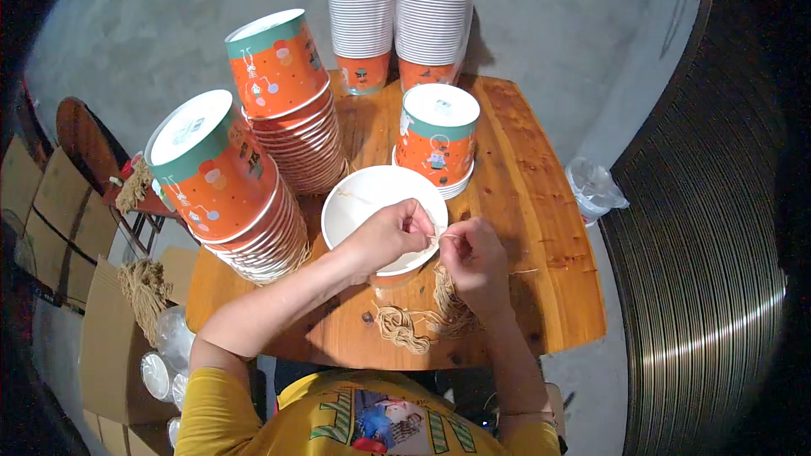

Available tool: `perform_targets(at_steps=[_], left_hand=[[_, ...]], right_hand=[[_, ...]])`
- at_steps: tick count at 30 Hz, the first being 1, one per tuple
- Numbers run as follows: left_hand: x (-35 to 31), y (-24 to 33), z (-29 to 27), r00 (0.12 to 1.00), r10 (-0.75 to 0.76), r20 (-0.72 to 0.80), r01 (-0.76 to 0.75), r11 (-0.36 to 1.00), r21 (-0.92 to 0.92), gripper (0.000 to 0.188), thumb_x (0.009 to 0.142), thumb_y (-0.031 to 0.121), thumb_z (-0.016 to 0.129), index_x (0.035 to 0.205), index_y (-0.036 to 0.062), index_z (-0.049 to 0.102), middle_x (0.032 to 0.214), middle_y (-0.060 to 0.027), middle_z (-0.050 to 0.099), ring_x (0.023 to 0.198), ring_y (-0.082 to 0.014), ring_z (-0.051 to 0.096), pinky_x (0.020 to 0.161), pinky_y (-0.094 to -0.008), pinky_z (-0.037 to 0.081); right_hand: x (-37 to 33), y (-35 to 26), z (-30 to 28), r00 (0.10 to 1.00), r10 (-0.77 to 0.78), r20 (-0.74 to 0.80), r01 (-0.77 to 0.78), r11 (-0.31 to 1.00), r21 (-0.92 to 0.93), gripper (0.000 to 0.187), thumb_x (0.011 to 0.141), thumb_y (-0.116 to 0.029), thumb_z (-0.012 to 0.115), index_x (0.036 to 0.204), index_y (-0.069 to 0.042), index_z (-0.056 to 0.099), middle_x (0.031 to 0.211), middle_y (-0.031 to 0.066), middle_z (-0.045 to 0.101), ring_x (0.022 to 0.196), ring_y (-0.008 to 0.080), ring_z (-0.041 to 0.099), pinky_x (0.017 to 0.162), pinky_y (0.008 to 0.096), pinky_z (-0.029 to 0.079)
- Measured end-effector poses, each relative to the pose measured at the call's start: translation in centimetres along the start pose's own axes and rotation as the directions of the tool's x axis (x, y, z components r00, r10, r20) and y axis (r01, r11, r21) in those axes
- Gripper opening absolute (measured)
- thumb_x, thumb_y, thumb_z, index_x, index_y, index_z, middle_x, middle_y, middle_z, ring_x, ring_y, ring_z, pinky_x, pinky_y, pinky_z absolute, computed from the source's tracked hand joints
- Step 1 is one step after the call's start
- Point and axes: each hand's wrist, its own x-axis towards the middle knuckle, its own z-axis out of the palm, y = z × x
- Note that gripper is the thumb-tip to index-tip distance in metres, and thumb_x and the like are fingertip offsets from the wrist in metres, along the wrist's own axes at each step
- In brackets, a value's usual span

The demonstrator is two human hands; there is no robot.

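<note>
The small wooden bench [541, 228] is crowded with leaning cup stacks [253, 177] at its left edge, leaving bare wood only on the right. Over the open white bucket [363, 198], the left hand [390, 235] and right hand [473, 257] both pinch a thin string [438, 236]; a twine bundle [405, 325] lies near the front edge.

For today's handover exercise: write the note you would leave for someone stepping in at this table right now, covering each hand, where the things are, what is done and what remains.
Left hand: over the open white bowl, pinching twine.
Right hand: at the bowl's near rim, pinching the same thin twine.
Twine bundle: on the wooden table, below the hands.
Done: leaning stacks of orange bowls, upside down, at the left.
Left: the open bowl, still in hand; tall stacks behind.
</note>
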Motion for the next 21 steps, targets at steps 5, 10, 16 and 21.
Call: perform_targets(at_steps=[5,10,16,21], left_hand=[[0.28,-0.18,-0.16,0.996,-0.082,0.022,0.084,0.981,-0.177,0.019,0.074,-0.004,0.062,0.088,0.0048,0.054,0.081,0.0009,0.052,0.076,-0.0084,0.05,0.073,-0.0208,0.043],[0.4,-0.33,-0.36,0.994,-0.093,0.06,0.106,0.952,-0.288,0.021,0.072,-0.006,0.062,0.089,0.0048,0.054,0.082,0.0006,0.054,0.077,-0.0082,0.052,0.073,-0.0205,0.044],[0.41,-0.26,-0.33,0.991,-0.097,0.092,0.123,0.935,-0.334,0.023,0.073,-0.006,0.063,0.092,0.0038,0.053,0.083,-0.0006,0.055,0.078,-0.0087,0.054,0.074,-0.0201,0.046],[0.36,-0.01,-0.2,0.992,-0.108,0.068,0.125,0.931,-0.343,0.026,0.074,-0.006,0.065,0.095,0.003,0.052,0.082,-0.0018,0.056,0.077,-0.0096,0.056,0.073,-0.0203,0.047]], right_hand=[[0.0,0.14,0.09,1.0,-0.007,-0.002,0.007,1.0,-0.006,0.012,0.076,0.003,0.062,0.081,-0.004,0.055,0.072,0.0033,0.046,0.061,0.0128,0.046,0.054,0.0251,0.038],[-0.1,0.17,0.11,1.0,0.003,0.01,-0.003,1.0,0.01,0.011,0.076,0.003,0.062,0.08,-0.005,0.055,0.072,0.003,0.046,0.061,0.0126,0.046,0.054,0.0251,0.038],[-0.16,0.45,0.44,0.999,0.024,-0.026,-0.023,0.999,0.029,0.009,0.079,0.001,0.062,0.08,-0.004,0.055,0.071,0.0022,0.046,0.06,0.0097,0.045,0.053,0.0236,0.036],[-0.27,0.19,0.22,0.996,0.085,-0.002,-0.085,0.993,0.085,0.009,0.08,0.0,0.062,0.082,-0.005,0.055,0.07,-0.0003,0.046,0.059,0.0067,0.043,0.052,0.022,0.036]])
